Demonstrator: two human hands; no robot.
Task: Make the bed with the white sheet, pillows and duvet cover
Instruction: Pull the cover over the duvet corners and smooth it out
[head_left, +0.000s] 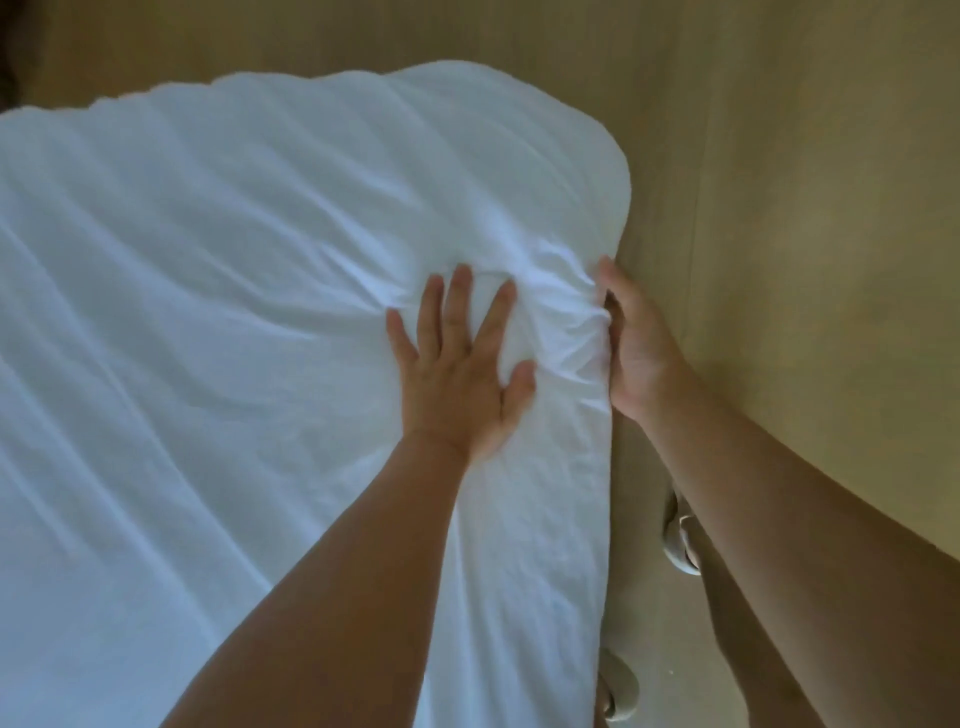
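Head view, white sheet over bed, tan floor

The white sheet lies spread over the bed, wrinkled, bunched at its right edge.

Tan wood-look floor beside the bed — faint plank seams, soft even light
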